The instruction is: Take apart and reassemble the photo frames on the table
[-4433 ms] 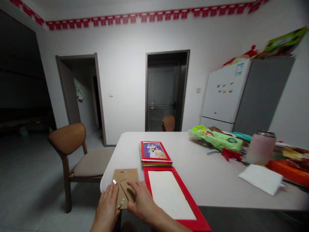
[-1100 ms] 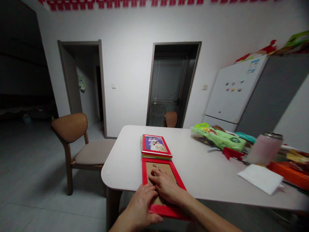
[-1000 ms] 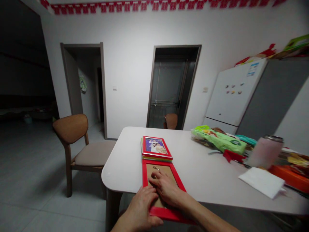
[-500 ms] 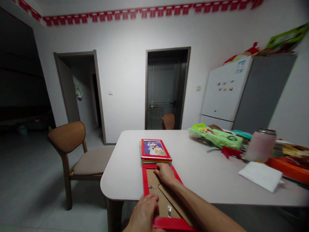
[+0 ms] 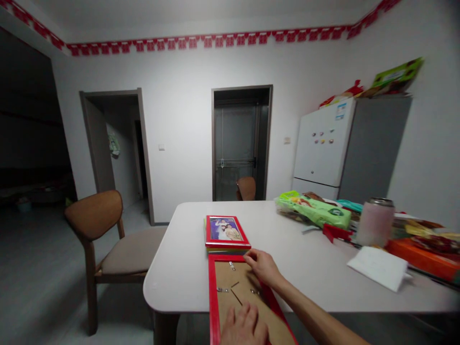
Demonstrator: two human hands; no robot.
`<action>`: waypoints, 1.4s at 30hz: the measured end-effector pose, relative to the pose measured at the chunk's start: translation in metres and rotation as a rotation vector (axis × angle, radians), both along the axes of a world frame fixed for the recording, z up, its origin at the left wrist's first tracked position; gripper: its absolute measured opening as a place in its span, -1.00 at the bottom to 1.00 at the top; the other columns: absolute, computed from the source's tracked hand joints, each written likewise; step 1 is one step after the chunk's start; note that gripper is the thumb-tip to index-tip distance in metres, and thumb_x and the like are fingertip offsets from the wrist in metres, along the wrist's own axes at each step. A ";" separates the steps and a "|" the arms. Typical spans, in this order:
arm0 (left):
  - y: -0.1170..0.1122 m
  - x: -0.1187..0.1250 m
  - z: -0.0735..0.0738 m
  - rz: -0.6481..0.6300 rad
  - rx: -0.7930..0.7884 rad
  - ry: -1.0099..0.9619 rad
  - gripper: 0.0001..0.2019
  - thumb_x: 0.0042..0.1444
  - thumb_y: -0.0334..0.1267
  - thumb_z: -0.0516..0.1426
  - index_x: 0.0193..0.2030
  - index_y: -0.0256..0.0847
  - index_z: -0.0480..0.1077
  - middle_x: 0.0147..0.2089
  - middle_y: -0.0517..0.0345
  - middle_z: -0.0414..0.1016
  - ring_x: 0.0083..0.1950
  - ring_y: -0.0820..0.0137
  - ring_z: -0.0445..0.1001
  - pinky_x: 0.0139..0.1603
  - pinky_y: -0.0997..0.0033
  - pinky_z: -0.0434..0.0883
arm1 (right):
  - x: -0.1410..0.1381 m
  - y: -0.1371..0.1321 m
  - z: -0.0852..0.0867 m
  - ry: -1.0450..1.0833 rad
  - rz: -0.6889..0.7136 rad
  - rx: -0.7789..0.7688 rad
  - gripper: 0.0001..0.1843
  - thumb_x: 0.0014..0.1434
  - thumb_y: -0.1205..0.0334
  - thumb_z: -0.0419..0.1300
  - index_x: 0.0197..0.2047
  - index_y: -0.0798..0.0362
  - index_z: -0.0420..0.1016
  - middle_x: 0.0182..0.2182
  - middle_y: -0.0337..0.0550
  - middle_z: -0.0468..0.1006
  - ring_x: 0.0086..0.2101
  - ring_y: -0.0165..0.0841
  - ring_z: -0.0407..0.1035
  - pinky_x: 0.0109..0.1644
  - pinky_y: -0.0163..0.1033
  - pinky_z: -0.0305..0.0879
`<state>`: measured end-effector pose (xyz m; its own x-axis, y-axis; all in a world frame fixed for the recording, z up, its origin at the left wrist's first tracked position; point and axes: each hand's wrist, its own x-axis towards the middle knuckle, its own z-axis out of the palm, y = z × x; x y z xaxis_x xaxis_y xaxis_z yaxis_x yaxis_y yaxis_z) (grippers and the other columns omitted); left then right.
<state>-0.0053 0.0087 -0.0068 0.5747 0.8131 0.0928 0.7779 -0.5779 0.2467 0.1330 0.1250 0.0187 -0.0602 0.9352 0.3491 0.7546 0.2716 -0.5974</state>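
A red picture frame (image 5: 212, 297) lies face down at the table's near edge, its brown backing board (image 5: 230, 278) showing several small metal clips and a fold-out stand outline. My left hand (image 5: 244, 327) rests on the lower part of the board, fingers spread and flat. At the frame's upper right corner, my right hand (image 5: 265, 268) has its fingers curled together at the red edge; whether anything is pinched in them is hidden. Just beyond, a second red frame (image 5: 227, 230) with a photo of people lies face up on a small stack.
On the right of the white table (image 5: 187, 239) are a green package (image 5: 316, 211), a pink tumbler (image 5: 375, 223), white tissue (image 5: 379, 267) and an orange box (image 5: 424, 256). A wooden chair (image 5: 97, 215) stands at the left, a fridge (image 5: 319, 143) behind.
My right hand has moved from the frame's top to its upper right corner. My left hand went from gripping the lower left edge to lying flat on the board. The camera tilted up.
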 end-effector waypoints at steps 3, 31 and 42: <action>0.001 0.017 -0.007 0.001 0.008 -0.023 -0.70 0.18 -0.32 -0.18 -0.02 -0.20 0.24 0.13 -0.01 0.15 0.16 0.24 0.07 0.08 0.20 0.19 | 0.029 -0.020 -0.001 0.133 0.000 -0.038 -0.70 -0.02 0.10 -0.05 -0.51 0.09 0.42 -0.53 -0.17 0.50 -0.48 -0.40 0.34 -0.42 -0.36 0.17; 0.147 -0.036 0.058 0.535 -0.012 -1.244 -0.80 -0.09 -0.33 0.10 -0.25 -0.25 0.34 -0.33 0.12 0.50 -0.30 0.34 0.45 -0.28 0.44 0.33 | 0.013 0.089 0.039 0.570 -0.206 -0.184 -0.71 -0.05 0.10 0.03 -0.46 0.12 0.46 -0.60 -0.10 0.54 -0.49 -0.33 0.41 -0.49 -0.37 0.22; 0.175 -0.047 0.015 0.719 -0.047 -0.933 -0.81 -0.03 -0.20 0.06 -0.27 -0.22 0.35 -0.29 0.09 0.49 -0.28 0.36 0.43 -0.33 0.53 0.26 | 0.014 0.134 0.008 0.274 -0.235 -0.185 -0.59 -0.10 0.13 0.07 -0.19 0.15 0.45 -0.36 -0.02 0.55 -0.35 -0.29 0.40 -0.36 -0.34 0.19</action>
